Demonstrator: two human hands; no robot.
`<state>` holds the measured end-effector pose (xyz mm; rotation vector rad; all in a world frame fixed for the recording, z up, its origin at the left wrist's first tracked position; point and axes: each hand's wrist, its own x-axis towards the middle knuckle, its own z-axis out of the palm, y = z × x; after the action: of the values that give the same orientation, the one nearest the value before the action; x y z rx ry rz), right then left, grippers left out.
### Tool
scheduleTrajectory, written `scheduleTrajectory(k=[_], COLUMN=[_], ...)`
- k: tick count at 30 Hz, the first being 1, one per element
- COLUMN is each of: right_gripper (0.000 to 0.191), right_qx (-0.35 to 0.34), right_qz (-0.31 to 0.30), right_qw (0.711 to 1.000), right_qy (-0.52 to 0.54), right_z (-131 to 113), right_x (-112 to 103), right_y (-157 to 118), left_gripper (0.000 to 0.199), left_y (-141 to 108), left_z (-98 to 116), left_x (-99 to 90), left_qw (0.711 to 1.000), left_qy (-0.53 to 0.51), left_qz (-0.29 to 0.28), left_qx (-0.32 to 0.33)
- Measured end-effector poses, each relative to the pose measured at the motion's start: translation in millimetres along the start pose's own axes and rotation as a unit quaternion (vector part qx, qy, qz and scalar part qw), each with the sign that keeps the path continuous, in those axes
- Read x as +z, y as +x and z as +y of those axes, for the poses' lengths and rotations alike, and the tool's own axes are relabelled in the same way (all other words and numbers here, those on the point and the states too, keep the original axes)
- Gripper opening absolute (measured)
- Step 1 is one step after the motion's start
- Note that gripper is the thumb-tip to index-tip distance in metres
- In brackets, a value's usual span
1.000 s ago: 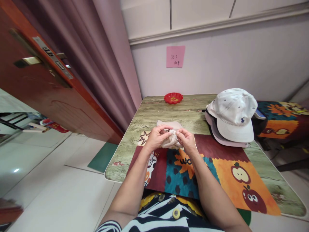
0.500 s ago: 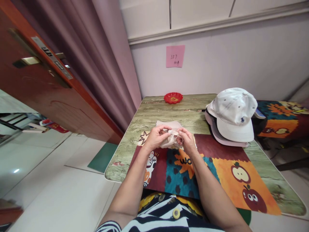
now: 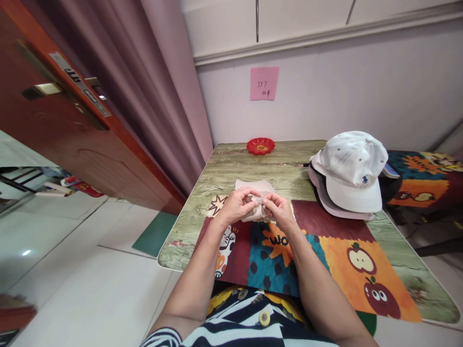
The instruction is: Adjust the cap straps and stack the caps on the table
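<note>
A pale pink cap (image 3: 255, 186) lies on the patterned mat, its brim pointing away from me. Both hands are at the near end of the cap, pinching a small light strap at its back. My left hand (image 3: 237, 205) grips the strap from the left between thumb and fingers. From the right, my right hand (image 3: 278, 207) pinches the same strap, its fingertips close to the left ones. Much of the cap's crown is hidden behind the hands. To the right, a white cap (image 3: 354, 159) with a small dark logo sits on top of other stacked caps.
A red scalloped dish (image 3: 260, 146) stands at the back of the wood-pattern table (image 3: 231, 166). The colourful mat (image 3: 340, 246) covers its near part. A pink note (image 3: 264, 83) is on the wall. A wooden door (image 3: 119, 159) and a curtain (image 3: 173, 82) are at left.
My right hand has moved slightly left and its fingertips have come closer to my left hand's on the strap. The other things stay in place; the view has shifted slightly.
</note>
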<state>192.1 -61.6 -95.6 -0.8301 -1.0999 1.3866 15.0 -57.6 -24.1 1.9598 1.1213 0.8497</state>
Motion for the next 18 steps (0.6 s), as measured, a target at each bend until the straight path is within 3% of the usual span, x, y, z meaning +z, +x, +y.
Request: scheduleTrajectory(k=[9, 18], right_gripper=[0.028, 0.023], right_qx=[0.028, 0.041], right_qz=[-0.008, 0.001], right_qw=[1.000, 0.999], right_qy=[0.012, -0.022], right_z=[4, 2], right_x=[-8, -8], right_y=[2, 1], left_gripper=[0.027, 0.027], left_y=[-3, -3], left_z=[-3, 5], left_x=[-10.6, -13.0], left_qw=[0.999, 0.999], left_qy=[-0.005, -0.017], left_qz=[0.024, -0.024], left_qx=[-0.038, -0.041])
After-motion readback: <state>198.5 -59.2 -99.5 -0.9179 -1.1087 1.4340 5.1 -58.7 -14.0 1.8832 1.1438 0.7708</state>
